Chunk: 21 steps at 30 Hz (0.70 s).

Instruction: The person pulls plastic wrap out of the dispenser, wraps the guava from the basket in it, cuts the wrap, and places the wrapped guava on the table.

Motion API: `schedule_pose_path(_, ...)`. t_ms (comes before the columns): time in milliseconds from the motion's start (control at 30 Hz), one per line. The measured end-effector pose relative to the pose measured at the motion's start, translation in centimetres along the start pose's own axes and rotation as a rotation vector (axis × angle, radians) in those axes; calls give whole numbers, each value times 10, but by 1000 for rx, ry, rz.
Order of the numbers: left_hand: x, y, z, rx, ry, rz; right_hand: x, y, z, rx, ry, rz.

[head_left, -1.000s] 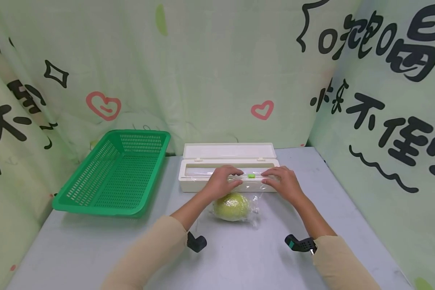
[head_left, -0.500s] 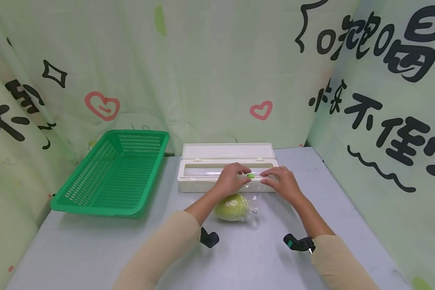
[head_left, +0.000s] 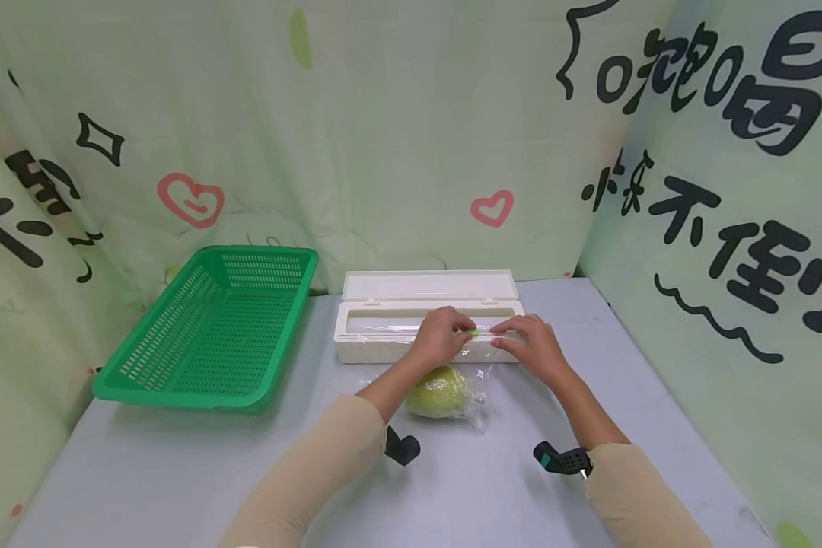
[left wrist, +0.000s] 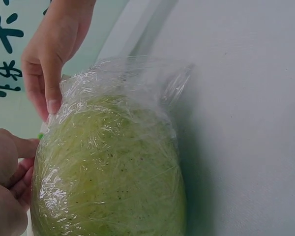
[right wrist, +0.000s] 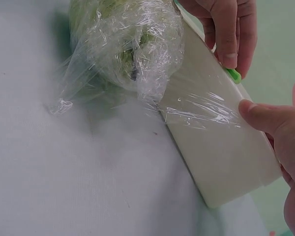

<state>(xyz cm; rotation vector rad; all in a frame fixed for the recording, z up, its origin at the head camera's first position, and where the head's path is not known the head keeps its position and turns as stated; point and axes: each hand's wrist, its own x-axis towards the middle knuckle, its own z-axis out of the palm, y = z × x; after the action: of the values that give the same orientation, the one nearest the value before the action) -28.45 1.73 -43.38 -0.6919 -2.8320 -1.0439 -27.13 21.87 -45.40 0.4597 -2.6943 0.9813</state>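
A white cling film dispenser (head_left: 370, 348) stands on the table with its lid raised at the back. My left hand (head_left: 441, 335) pinches the small green slide cutter (right wrist: 234, 75) on the dispenser's top front edge. To the right of it, my right hand (head_left: 530, 342) holds that edge, thumb on the front side and fingers reaching over the top. Clear cling film (right wrist: 206, 108) stretches over the front face towards a yellow-green pomelo (head_left: 436, 393), which lies wrapped in film just before the dispenser. Loose film bunches at the pomelo's right side.
A green plastic basket (head_left: 246, 401) with slotted walls stands on the left of the white table (head_left: 486, 495). Printed curtains (head_left: 383, 137) close off the back and both sides. Black devices are strapped to both wrists.
My left hand has moved right along the dispenser's edge and now pinches the green cutter, which was uncovered a second ago. My right hand and the pomelo stay put.
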Motion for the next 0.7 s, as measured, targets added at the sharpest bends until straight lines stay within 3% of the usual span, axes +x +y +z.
schedule_pose_path(700,-3,-7,-6,-42,5,-20,-1,0,1,-6,-10,54)
